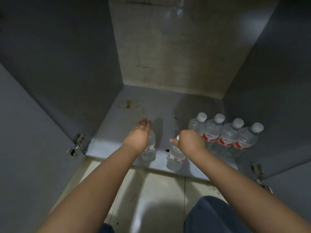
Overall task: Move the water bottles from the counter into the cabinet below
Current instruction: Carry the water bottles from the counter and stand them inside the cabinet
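Note:
I look down into an open grey cabinet (134,105). Several clear water bottles with white caps and red labels (225,138) stand in a row at the right of its floor. My left hand (137,137) wraps the top of another bottle (149,148) near the front edge, fingers extended over its cap. My right hand (190,140) grips the neck of a further bottle (175,157), which stands at the front edge just left of the row. Both caps are mostly hidden by my hands.
The cabinet doors (25,132) hang open on both sides, with metal hinges (77,145) at the lower corners. The floor has stains at the back left. Pale floor tiles (151,199) and my blue-trousered knees lie below.

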### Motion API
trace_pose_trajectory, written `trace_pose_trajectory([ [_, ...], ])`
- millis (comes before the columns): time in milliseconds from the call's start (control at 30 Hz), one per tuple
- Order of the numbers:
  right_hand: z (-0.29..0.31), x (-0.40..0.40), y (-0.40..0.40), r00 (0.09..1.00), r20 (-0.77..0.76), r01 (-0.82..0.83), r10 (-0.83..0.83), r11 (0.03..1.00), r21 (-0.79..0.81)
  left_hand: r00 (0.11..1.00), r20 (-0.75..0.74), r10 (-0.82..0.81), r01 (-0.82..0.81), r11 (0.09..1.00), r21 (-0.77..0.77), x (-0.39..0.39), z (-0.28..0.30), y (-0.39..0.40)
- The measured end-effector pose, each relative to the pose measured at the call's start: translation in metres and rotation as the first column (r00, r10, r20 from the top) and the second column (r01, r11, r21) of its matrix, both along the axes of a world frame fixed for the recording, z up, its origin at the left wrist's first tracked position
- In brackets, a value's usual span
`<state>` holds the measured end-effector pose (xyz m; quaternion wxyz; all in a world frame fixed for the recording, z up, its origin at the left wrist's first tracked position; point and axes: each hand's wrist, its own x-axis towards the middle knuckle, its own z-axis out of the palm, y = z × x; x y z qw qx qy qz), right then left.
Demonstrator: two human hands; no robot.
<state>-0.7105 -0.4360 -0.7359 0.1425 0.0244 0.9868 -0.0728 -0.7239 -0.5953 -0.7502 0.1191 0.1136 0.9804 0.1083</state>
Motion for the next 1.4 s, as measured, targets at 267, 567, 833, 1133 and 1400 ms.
trace_pose_trajectory([
  [267, 0.012, -0.022, 0.018, 0.963, 0.095, -0.248, 0.251, 0.968, -0.047, 1.0, -0.011, 0.012, -0.012, 1.0, -0.023, 0.006, 0.003, 0.002],
  [567, -0.002, -0.028, 0.017, 0.97, 0.006, -0.243, 0.242, 0.969, 0.036, 0.999, -0.031, -0.013, 0.013, 1.0, -0.009, 0.0, -0.006, 0.004],
  [833, 0.001, -0.05, 0.01, 0.995, -0.022, -0.098, 0.098, 0.995, 0.03, 1.0, -0.01, -0.022, 0.022, 0.999, -0.035, -0.004, -0.004, 0.009],
  [1133, 0.0, -0.071, 0.02, 0.998, -0.065, 0.001, -0.004, 0.999, -0.037, 0.999, -0.037, -0.032, 0.031, 0.999, -0.039, -0.002, -0.005, 0.007],
  [1400, -0.005, -0.078, 0.022, 0.996, -0.084, -0.028, 0.028, 1.0, 0.001, 1.0, -0.027, -0.003, 0.003, 1.0, -0.005, -0.002, -0.007, 0.007],
])
